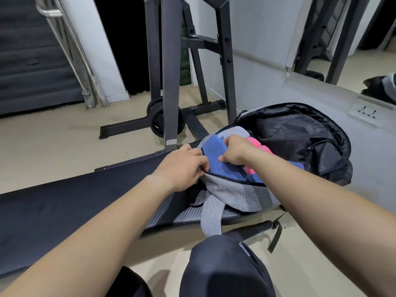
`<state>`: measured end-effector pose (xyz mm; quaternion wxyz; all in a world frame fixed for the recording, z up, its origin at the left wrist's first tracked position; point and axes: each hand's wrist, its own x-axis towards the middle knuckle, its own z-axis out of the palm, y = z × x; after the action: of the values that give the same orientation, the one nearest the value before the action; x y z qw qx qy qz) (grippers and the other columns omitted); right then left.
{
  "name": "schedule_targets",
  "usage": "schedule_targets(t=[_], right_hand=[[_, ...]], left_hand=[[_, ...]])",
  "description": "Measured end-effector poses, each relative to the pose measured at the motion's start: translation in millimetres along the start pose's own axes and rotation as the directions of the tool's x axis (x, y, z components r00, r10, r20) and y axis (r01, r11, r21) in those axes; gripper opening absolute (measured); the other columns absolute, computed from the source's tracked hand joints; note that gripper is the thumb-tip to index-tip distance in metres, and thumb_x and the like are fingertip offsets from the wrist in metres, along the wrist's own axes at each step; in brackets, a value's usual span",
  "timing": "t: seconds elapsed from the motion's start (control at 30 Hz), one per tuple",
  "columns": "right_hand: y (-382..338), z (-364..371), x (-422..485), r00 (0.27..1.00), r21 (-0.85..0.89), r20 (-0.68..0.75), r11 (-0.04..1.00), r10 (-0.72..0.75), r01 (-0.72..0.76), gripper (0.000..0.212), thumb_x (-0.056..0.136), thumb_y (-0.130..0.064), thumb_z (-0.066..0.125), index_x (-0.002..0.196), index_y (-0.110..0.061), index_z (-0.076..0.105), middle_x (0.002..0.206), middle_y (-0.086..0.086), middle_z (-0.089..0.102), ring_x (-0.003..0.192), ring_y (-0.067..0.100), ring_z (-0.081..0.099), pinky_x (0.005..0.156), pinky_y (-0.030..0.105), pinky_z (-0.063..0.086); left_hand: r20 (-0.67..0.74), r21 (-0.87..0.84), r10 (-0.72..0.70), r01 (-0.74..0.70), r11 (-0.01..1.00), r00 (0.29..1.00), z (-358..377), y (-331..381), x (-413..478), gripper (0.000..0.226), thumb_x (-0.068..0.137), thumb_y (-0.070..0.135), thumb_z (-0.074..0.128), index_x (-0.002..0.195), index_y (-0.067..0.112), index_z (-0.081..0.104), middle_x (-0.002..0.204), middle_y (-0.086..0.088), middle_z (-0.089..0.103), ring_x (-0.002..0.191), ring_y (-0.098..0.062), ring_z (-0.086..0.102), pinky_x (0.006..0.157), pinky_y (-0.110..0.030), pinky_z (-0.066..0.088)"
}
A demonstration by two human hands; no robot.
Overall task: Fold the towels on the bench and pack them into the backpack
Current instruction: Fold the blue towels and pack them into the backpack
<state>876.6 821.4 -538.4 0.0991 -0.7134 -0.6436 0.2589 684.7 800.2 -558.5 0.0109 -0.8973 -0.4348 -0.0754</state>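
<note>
Backpack [240,195] lies open on the far end of the counter [64,202], flap thrown back away from the person.

Left hand [184,166]: closed on the near-left rim of the backpack opening, fingers curled over the zip edge, holding it wide.

Right hand [235,150]: fingers bent, pressing down on the blue towel [214,152] inside the main compartment. Whether it pinches the cloth or only pushes cannot be told.

Blue towel sits directly under and to the left of the right hand, between the two hands; its long axis runs roughly from the far rim towards the near rim. A pink towel [260,147] lies just right of the right hand, a grey one [235,131] just beyond it.

No loose towels visible on the counter. Judgement: packing nearly finished. The right hand is the nearer to seat the blue towel deeper; the left only needs to keep the rim out of the way.
</note>
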Motion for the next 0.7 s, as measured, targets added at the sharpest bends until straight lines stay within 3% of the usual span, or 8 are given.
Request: schedule_targets(t=[0.07,0.13,0.2,0.27,0.37,0.47,0.6,0.7], right_hand=[[2,-1,-2,0.997,-0.112,0.080,0.994,0.006,0.004,0.035,0.089,-0.030,0.075,0.112,-0.010,0.058,0.107,0.010,0.065,0.090,0.027,0.058,0.075,0.031,0.048],[2,3,-4,0.989,-0.111,0.144,0.993,-0.019,0.035,0.038,0.088,-0.028,0.077,0.117,-0.009,0.061,0.106,0.010,0.066,0.092,0.027,0.061,0.076,0.030,0.048],[2,9,-1,0.991,-0.017,0.114,0.997,-0.075,0.077,0.048,0.088,-0.025,0.077,0.129,-0.010,0.060,0.113,0.008,0.065,0.097,0.023,0.060,0.082,0.027,0.046],[1,14,4,0.990,0.020,0.064,0.992,-0.122,0.121,0.042,0.088,-0.024,0.077,0.124,-0.007,0.064,0.111,0.009,0.066,0.096,0.022,0.058,0.085,0.026,0.046],[2,21,8,0.990,-0.282,0.042,0.949,-0.138,0.144,0.026,0.088,-0.035,0.074,0.086,-0.011,0.063,0.086,0.005,0.059,0.091,0.028,0.057,0.074,0.031,0.043],[4,19,5,0.973,-0.500,-0.125,0.859,-0.193,0.106,0.040,0.081,-0.053,0.075,0.108,-0.024,0.065,0.114,0.004,0.058,0.114,0.029,0.055,0.081,0.036,0.043],[26,2,2,0.944,-0.134,-0.212,0.964,-0.254,0.229,0.021,0.092,-0.043,0.062,0.106,-0.029,0.067,0.098,-0.006,0.065,0.105,0.022,0.065,0.079,0.032,0.046],[52,4,-9,0.925,-0.136,-0.174,0.939,-0.338,0.317,0.043,0.098,-0.041,0.050,0.139,-0.029,0.055,0.137,0.000,0.056,0.129,0.022,0.052,0.104,0.038,0.042]], left_hand=[[-0.022,0.062,0.025,-0.024,0.998,0.999,3,-1,2,0.018,0.095,0.030,0.056,0.110,0.036,0.064,0.112,0.016,0.057,0.102,-0.019,0.043,0.085,-0.035,0.044],[-0.043,0.107,0.033,-0.028,0.994,0.999,2,-4,6,0.020,0.095,0.027,0.055,0.110,0.035,0.065,0.111,0.015,0.060,0.099,-0.021,0.043,0.083,-0.035,0.045],[-0.103,0.125,0.023,-0.010,0.992,0.994,0,-8,10,0.019,0.094,0.022,0.056,0.102,0.033,0.069,0.104,0.012,0.063,0.094,-0.022,0.045,0.081,-0.038,0.047],[-0.153,0.138,-0.010,0.031,0.990,0.988,0,-11,11,0.020,0.094,0.021,0.055,0.098,0.034,0.070,0.101,0.011,0.064,0.093,-0.022,0.047,0.079,-0.039,0.048],[-0.128,0.072,-0.062,0.072,0.995,0.990,8,-10,6,0.023,0.094,0.021,0.052,0.101,0.033,0.070,0.105,0.012,0.063,0.101,-0.021,0.050,0.080,-0.036,0.048],[-0.124,-0.117,-0.183,0.169,0.979,0.975,15,-4,5,0.024,0.095,0.022,0.048,0.106,0.032,0.067,0.111,0.014,0.062,0.108,-0.017,0.049,0.085,-0.036,0.048],[-0.198,-0.232,-0.272,0.224,0.946,0.942,16,5,15,0.026,0.097,0.022,0.047,0.112,0.028,0.068,0.117,0.011,0.065,0.114,-0.017,0.052,0.093,-0.036,0.046],[-0.158,-0.168,-0.225,0.198,0.966,0.962,17,12,25,0.025,0.095,0.022,0.045,0.107,0.024,0.066,0.116,0.008,0.066,0.112,-0.021,0.057,0.089,-0.036,0.045]])
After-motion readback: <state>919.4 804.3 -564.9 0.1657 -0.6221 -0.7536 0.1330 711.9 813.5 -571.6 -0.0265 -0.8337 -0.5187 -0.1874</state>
